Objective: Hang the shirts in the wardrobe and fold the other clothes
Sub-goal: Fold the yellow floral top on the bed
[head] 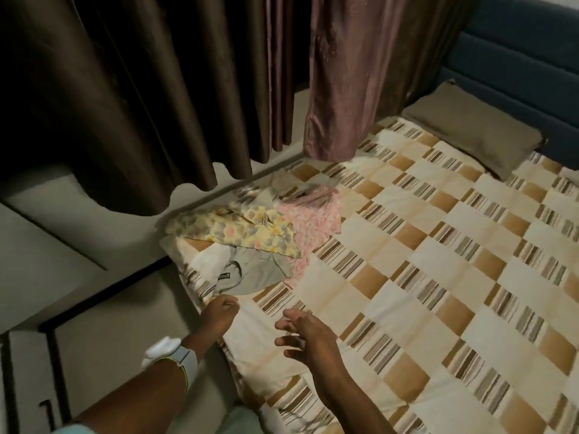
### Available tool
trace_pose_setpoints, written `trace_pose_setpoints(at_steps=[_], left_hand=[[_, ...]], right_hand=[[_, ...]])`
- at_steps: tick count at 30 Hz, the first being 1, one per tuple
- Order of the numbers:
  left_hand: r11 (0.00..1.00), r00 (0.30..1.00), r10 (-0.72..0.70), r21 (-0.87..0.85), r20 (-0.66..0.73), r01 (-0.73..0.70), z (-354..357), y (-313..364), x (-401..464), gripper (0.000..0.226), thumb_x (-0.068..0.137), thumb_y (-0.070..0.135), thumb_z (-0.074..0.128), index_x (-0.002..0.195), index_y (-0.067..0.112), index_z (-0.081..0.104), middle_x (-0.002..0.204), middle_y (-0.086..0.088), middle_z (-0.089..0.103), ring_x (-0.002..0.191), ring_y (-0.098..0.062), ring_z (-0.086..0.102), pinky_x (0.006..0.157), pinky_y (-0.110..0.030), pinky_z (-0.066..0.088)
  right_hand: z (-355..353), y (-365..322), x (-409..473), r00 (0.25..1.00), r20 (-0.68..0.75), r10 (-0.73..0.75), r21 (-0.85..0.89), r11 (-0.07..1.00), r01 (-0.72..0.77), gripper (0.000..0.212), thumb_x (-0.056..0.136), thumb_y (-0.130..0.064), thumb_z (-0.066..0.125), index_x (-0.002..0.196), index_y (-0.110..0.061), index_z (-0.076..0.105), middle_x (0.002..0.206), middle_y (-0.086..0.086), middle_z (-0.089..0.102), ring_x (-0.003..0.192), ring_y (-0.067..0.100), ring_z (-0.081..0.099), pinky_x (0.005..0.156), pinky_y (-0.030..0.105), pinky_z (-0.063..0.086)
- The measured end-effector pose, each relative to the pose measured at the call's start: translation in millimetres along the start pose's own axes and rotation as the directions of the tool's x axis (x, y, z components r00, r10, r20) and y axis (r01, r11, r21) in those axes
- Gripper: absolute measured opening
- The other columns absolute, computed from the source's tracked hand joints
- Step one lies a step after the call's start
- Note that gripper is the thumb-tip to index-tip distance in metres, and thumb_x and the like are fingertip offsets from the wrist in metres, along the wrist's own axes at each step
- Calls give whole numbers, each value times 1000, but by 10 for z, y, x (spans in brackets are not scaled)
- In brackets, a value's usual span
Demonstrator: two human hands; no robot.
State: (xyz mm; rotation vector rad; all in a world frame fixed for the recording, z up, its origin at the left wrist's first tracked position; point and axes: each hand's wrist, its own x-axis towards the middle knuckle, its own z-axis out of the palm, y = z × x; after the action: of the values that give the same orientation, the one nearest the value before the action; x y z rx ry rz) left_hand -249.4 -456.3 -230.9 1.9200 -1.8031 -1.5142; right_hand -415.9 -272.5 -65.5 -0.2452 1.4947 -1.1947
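Observation:
A heap of clothes lies on the bed's near left corner: a grey-green garment [250, 274] with a dark label in front, a yellow flowered one [244, 230] over it, a pink patterned one [316, 220] to the right, and a pale piece [279, 186] behind. My left hand [219, 311] hovers just below the grey-green garment's hem, fingers curled, with nothing visibly held. My right hand [300, 335] is over the bedspread to the right, fingers spread and relaxed, empty. No wardrobe or hangers are in view.
The bed carries a checked cream, tan and striped bedspread [423, 261], with a tan pillow [473, 130] by the dark blue headboard [520, 57]. Dark brown curtains [141, 89] and a mauve curtain [354, 73] hang at the far side. Pale floor [62, 245] runs left of the bed.

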Motion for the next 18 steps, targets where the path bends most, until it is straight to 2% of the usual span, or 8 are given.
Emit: trace_pose_setpoints(at_steps=[4, 7, 10, 12, 14, 15, 16, 18], left_hand=[[998, 997, -48, -37, 61, 51, -167, 45, 593, 14, 95, 4, 63, 101, 16, 67, 98, -9, 70, 82, -24, 66, 81, -32, 52], [995, 990, -81, -46, 111, 86, -253, -36, 1014, 13, 95, 8, 65, 102, 19, 67, 103, -10, 72, 93, -31, 69, 84, -35, 53], [994, 984, -103, -27, 146, 108, -319, -179, 1660, 15, 97, 14, 65, 111, 15, 69, 112, -10, 72, 102, -30, 68, 87, -33, 50], [988, 984, -93, -109, 151, 110, -352, -75, 1867, 16, 99, 16, 65, 114, 11, 67, 110, -11, 71, 96, -28, 67, 82, -34, 51], [924, 970, -171, -312, 175, 219, -380, -43, 2283, 26, 102, 16, 63, 124, 3, 63, 102, -10, 69, 82, -24, 65, 66, -29, 52], [867, 959, -193, -423, 207, 265, -367, -51, 2471, 30, 103, 17, 61, 130, 3, 59, 100, -7, 66, 82, -23, 65, 65, -28, 52], [808, 952, -210, -508, 225, 298, -356, -39, 2604, 29, 105, 19, 58, 132, 7, 57, 104, -5, 65, 91, -26, 66, 72, -31, 54], [658, 934, -216, -664, 286, 355, -282, -51, 2969, 27, 107, 25, 55, 133, 18, 53, 124, -4, 58, 116, -34, 61, 95, -43, 51]], right_hand=[[287, 1, 697, 992, -100, 80, -132, 987, -93, 22, 103, -32, 60, 108, -15, 75, 100, 6, 78, 86, 29, 75, 80, 39, 56], [409, 63, 1163, 981, -156, 117, -234, 960, -152, 18, 104, -22, 58, 105, -18, 75, 99, 3, 78, 87, 25, 75, 77, 36, 55], [559, 230, 1766, 968, -200, 153, -304, 930, -209, 17, 103, -18, 58, 104, -20, 74, 97, 0, 78, 85, 19, 75, 74, 33, 54], [591, 195, 1870, 967, -207, 148, -314, 926, -209, 16, 103, -18, 58, 104, -20, 74, 96, -2, 78, 86, 18, 75, 76, 34, 54], [685, 298, 2129, 964, -200, 177, -321, 917, -235, 15, 103, -17, 58, 106, -19, 73, 97, -3, 79, 88, 20, 75, 77, 35, 54], [719, 356, 2228, 961, -200, 193, -319, 914, -250, 15, 103, -17, 58, 108, -19, 73, 98, -3, 79, 89, 20, 75, 77, 35, 55], [754, 378, 2288, 958, -199, 205, -311, 914, -260, 16, 103, -16, 58, 109, -18, 73, 98, -2, 79, 90, 20, 76, 78, 35, 55], [821, 474, 2430, 953, -200, 228, -319, 905, -283, 18, 103, -15, 57, 110, -19, 73, 100, -2, 79, 90, 19, 76, 78, 35, 55]])
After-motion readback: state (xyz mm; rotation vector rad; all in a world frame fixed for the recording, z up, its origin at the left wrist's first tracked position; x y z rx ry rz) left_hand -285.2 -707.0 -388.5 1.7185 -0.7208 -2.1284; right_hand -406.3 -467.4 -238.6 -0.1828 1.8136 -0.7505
